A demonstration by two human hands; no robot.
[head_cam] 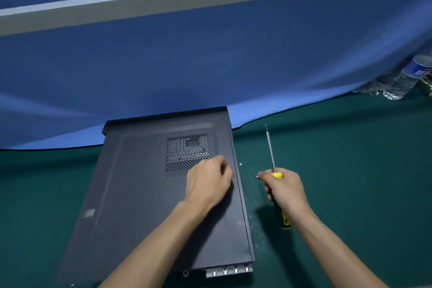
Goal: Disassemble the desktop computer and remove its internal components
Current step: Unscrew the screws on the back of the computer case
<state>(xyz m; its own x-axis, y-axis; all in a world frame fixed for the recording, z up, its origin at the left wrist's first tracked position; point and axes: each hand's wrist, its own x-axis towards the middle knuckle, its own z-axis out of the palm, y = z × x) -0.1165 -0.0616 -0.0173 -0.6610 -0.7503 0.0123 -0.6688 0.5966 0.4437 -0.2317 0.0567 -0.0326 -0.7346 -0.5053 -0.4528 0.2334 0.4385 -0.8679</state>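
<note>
A dark grey desktop computer case (140, 194) lies flat on its side on the green table, its side panel with a perforated vent (184, 152) facing up. My left hand (209, 182) rests on the panel near its right edge, fingers curled; whether it pinches anything is hidden. My right hand (284, 188) grips a yellow and black screwdriver (271, 149) to the right of the case, shaft pointing away from me. A small screw (240, 164) lies on the table between the case and the screwdriver.
A blue partition wall (210, 65) rises right behind the case. A clear plastic water bottle (406, 77) lies at the far right by the wall. Green table surface (350, 159) stretches to the right of the case.
</note>
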